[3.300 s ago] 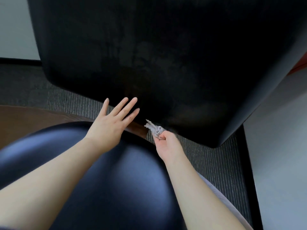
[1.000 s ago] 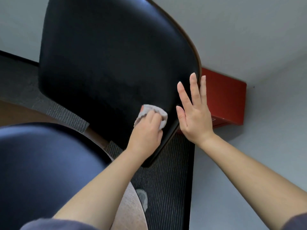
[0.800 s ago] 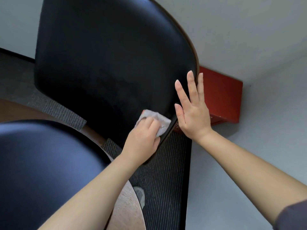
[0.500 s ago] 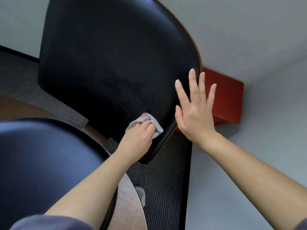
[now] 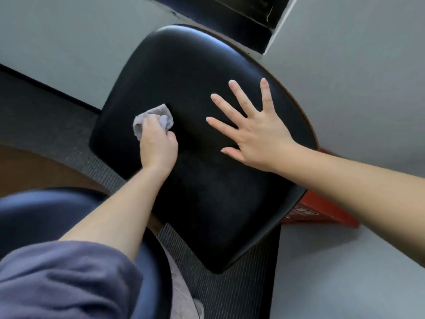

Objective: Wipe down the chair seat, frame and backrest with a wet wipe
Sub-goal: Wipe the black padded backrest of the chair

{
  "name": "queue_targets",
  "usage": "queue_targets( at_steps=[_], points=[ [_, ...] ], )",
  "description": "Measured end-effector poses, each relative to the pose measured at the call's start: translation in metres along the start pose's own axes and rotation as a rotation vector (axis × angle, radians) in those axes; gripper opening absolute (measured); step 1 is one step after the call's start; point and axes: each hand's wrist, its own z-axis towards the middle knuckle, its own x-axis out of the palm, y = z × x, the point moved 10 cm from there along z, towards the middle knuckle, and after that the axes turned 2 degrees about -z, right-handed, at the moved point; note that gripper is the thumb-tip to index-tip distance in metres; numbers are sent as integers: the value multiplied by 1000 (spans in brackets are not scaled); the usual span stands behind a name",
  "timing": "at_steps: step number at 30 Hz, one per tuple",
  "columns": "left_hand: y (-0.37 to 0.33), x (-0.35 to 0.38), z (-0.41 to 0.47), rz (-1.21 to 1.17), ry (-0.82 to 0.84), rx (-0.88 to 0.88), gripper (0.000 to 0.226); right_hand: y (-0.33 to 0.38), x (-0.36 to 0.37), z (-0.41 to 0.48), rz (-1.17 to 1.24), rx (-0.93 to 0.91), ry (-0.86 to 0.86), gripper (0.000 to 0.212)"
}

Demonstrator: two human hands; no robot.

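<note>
Since half a second ago, our left hand (image 5: 158,146) has slid the wet wipe (image 5: 153,119) from the backrest's (image 5: 207,192) lower edge toward its upper left. We should press firmly, overlapping strokes. Fingers clutch the bunched wipe against the pad; beyond it, our right hand (image 5: 255,134) hovers splayed, holding nothing.

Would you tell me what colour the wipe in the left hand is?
Pale grey wipe; the head view shows it.

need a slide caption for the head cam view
Left hand rubs a grey wet wipe over the black backrest; right hand is spread open beside it.
</note>
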Motion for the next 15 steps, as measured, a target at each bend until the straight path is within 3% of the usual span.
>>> queue_targets(
  at_steps=[2,6,8,10,12,15],
  points=[
    [-7,30,-25,-18,51,80,13,1,-1,-1,28,-7,-30,67],
    [-30,80,-118,11,277,423,7,3,-3,-2,38,-18,-58,66],
    [-40,87,-163,77,380,638,9,3,-3,-3,39,-23,-57,66],
    [-42,82,-174,99,422,742,9,3,-4,-4,39,-23,-52,66],
    [-35,64,-139,64,320,670,10,3,-4,-3,35,-20,-49,65],
    [1,12,-42,27,27,287,10,3,-4,-2,46,-16,-53,64]
  ],
)
